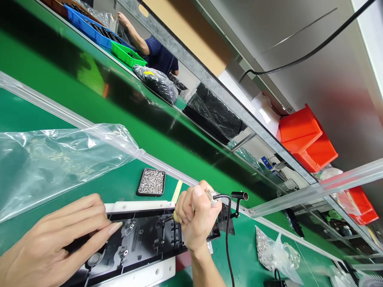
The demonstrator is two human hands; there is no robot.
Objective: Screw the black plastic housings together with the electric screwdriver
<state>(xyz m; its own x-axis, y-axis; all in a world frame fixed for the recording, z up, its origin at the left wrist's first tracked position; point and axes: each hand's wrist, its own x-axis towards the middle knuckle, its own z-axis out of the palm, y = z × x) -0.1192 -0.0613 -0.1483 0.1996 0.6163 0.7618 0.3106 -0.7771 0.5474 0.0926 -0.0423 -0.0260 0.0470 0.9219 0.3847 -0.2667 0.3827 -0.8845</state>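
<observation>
A long black plastic housing (140, 239) with a white edge lies on the green mat in front of me. My left hand (56, 243) presses flat on its left part, fingers spread. My right hand (196, 217) is closed around a corded screwdriver (213, 196), its tip pointing down into the housing near the middle. The tool's black cable (228, 243) runs down past my wrist. A small black tray of silver screws (151, 182) sits just beyond the housing.
A large clear plastic bag (56, 159) lies at the left. A bag of small parts (275, 251) rests at the right. Beyond a conveyor, another person's arm reaches near blue (89, 26) and green (127, 54) trays. Orange bins (308, 139) hang at the right.
</observation>
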